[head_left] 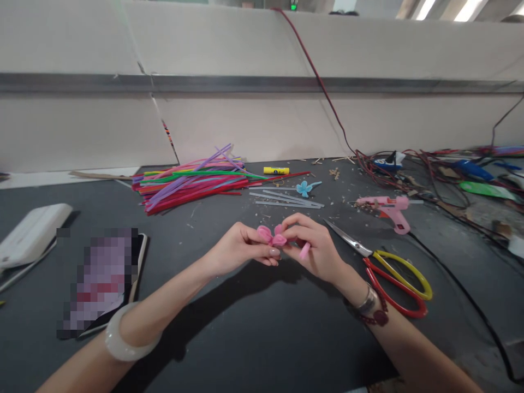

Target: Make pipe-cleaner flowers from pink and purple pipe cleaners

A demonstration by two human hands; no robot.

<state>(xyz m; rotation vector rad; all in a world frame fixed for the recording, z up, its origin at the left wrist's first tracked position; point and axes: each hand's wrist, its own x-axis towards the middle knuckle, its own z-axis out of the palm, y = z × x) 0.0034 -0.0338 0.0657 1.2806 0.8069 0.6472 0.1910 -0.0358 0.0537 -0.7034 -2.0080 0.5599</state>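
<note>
My left hand (241,248) and my right hand (315,248) meet above the dark table (262,327), both pinched on a small pink pipe-cleaner flower (271,236). Its looped petals stick up between my fingertips. A short pink stem end pokes down from my right fingers. A white bangle sits on my left wrist, and a dark red bracelet on my right wrist.
A pile of colourful pipe cleaners (192,183) lies behind, with a yellow glue stick (276,171), a small blue flower (305,188) and grey strips. Red-and-yellow scissors (388,267) and a pink glue gun (388,208) lie right. A phone (104,281) and white box (33,232) lie left. Tangled cables (429,164) crowd the far right.
</note>
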